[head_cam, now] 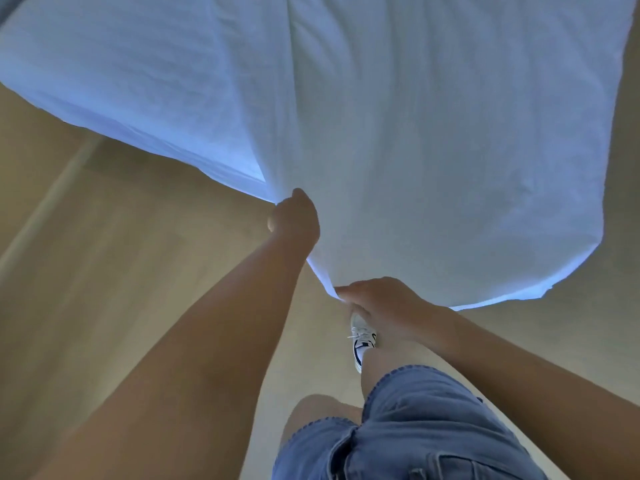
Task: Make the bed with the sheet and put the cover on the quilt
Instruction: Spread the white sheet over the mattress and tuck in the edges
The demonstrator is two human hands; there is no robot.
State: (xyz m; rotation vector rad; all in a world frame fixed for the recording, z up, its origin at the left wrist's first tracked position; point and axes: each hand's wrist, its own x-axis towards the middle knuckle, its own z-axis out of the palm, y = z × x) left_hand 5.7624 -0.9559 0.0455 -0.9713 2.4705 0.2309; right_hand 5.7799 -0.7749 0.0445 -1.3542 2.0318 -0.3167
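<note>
Gripping the soft, light sheet (398, 133) along its hem, left hand (294, 220) and right hand (377, 301) pinch bunched cloth.

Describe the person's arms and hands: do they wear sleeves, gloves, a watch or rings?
The left arm and the right arm are bare to the picture's edge; no sleeve appears. The left hand and the right hand wear no gloves. No watch, bracelet or ring is visible.
</note>
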